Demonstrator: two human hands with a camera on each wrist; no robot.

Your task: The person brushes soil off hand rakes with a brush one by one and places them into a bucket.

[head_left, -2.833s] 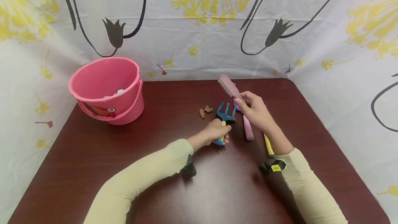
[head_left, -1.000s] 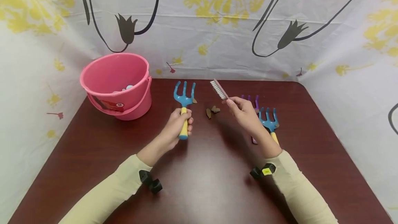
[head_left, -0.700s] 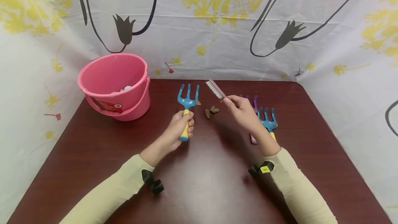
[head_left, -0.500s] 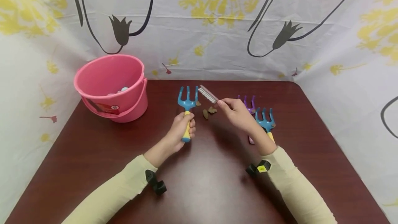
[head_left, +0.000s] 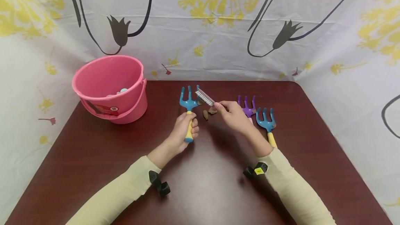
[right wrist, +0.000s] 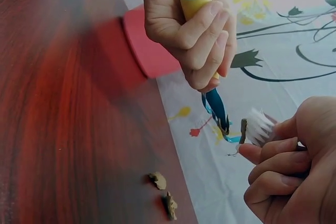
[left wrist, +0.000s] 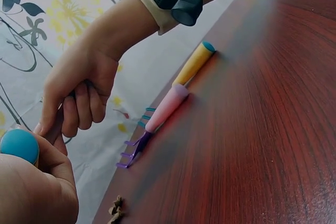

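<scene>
My left hand (head_left: 183, 129) grips the yellow handle of a blue garden hand fork (head_left: 189, 104), tines pointing away, above the table. A brown clump (right wrist: 243, 129) clings by the fork's right tine. My right hand (head_left: 232, 115) holds a pink brush (head_left: 205, 96) with white bristles between thumb and fingers. In the head view the bristles overlap the right tine; in the right wrist view they are right beside the clump, and whether they touch it I cannot tell. Two loose brown pieces (head_left: 205, 115) lie on the table below the brush.
A pink bucket (head_left: 129, 112) with a few pale objects inside stands at the back left. Right of my right hand lie a purple fork (head_left: 248, 109) with a pink handle and another blue fork (head_left: 266, 123), both with brown clumps. Patterned cloth (head_left: 175, 37) surrounds the dark table.
My left hand has lifted the fork and carried it left from beside the other forks. My right hand has brought the brush left and down to the fork's right tine.
</scene>
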